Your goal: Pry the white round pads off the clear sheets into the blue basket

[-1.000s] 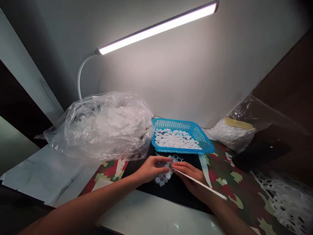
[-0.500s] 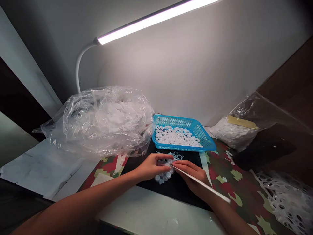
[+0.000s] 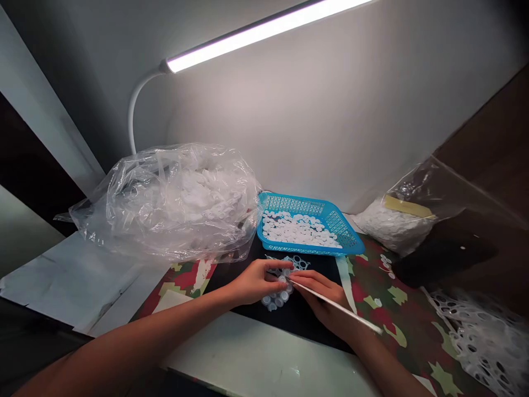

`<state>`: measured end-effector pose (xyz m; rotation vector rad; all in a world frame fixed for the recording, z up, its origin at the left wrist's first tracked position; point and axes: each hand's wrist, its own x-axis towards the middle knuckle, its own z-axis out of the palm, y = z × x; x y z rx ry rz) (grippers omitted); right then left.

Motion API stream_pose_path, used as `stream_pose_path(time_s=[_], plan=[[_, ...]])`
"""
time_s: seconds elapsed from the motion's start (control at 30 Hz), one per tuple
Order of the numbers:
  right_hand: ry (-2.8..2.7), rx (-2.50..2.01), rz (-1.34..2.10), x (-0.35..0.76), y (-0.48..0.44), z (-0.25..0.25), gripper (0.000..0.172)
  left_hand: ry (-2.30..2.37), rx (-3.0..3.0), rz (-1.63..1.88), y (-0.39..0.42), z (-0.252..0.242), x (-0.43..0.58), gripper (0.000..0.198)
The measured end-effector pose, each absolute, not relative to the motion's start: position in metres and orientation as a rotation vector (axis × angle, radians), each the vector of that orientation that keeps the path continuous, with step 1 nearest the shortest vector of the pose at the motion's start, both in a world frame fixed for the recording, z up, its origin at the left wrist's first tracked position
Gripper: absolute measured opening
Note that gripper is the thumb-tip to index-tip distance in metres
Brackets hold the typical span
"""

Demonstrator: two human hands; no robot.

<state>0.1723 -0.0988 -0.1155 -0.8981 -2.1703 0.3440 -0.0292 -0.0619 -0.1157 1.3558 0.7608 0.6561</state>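
We find a crumpled pale sheet (image 3: 70, 286) lying flat at lower left; above it sits a bulging clear plastic bag (image 3: 169, 201) packed with white pieces, and a white gooseneck LED lamp (image 3: 268, 30) stretches across the top of the frame; our left hand (image 3: 256, 282) reaches in from lower left, its fingers (image 3: 281, 266) curved over a small cluster of round white discs (image 3: 276, 295) joined to a perforated white web, which lies at centre on a black mat (image 3: 248, 322); whether those fingers clamp the cluster or only rest on it, we cannot tell; our right hand (image 3: 322, 303) comes in from lower right, closed around a thin white strip (image 3: 343, 310) whose tip reaches the cluster; just beyond sits a blue plastic mesh basket (image 3: 308, 199) heaped with loose white discs (image 3: 297, 230); further right lie a camouflage-patterned cloth (image 3: 392, 331), a clear bag of white pieces with a yellow label (image 3: 390, 229) and, at lower right, a white perforated sheet (image 3: 483, 342).
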Motion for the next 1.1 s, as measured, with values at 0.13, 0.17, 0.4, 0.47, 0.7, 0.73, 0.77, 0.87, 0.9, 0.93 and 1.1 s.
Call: stream_pose_path(time_s=[0.13, 0.17, 0.4, 0.47, 0.7, 0.73, 0.77, 0.87, 0.9, 0.93, 1.1], plan=[[-2.209, -0.873, 0.227, 0.169, -0.097, -0.119, 0.025, 0.755, 1.395, 0.658, -0.062, -0.117, -0.03, 0.062], [-2.224, -0.865, 0.181, 0.168, -0.097, -0.12, 0.025, 0.754, 1.405, 0.66, -0.062, -0.118, -0.03, 0.062], [-2.314, -0.711, -0.139, 0.17, -0.092, -0.124, 0.033, 0.748, 1.391, 0.673, -0.061, -0.12, -0.029, 0.065], [-2.317, -0.759, -0.163, 0.17, -0.093, -0.124, 0.036, 0.747, 1.373, 0.68, -0.061, -0.118, -0.029, 0.066], [-2.071, -0.991, 0.172, 0.166, -0.104, -0.111, 0.031, 0.724, 1.37, 0.661, -0.064, -0.114, -0.028, 0.065], [-2.006, -1.053, 0.225, 0.166, -0.105, -0.108, 0.028, 0.726, 1.381, 0.651, -0.064, -0.113, -0.029, 0.064], [-1.947, -1.099, 0.267, 0.166, -0.106, -0.106, 0.026, 0.729, 1.391, 0.641, -0.065, -0.112, -0.029, 0.064], [-1.841, -1.169, 0.379, 0.168, -0.107, -0.102, 0.023, 0.721, 1.399, 0.62, -0.066, -0.11, -0.03, 0.064], [-1.815, -1.18, 0.413, 0.168, -0.107, -0.103, 0.023, 0.714, 1.4, 0.617, -0.066, -0.11, -0.03, 0.064], [-1.788, -1.192, 0.445, 0.169, -0.107, -0.103, 0.022, 0.706, 1.401, 0.614, -0.066, -0.11, -0.03, 0.064], [-1.624, -1.244, 0.453, 0.172, -0.107, -0.111, 0.02, 0.686, 1.373, 0.62, -0.067, -0.112, -0.029, 0.065]])
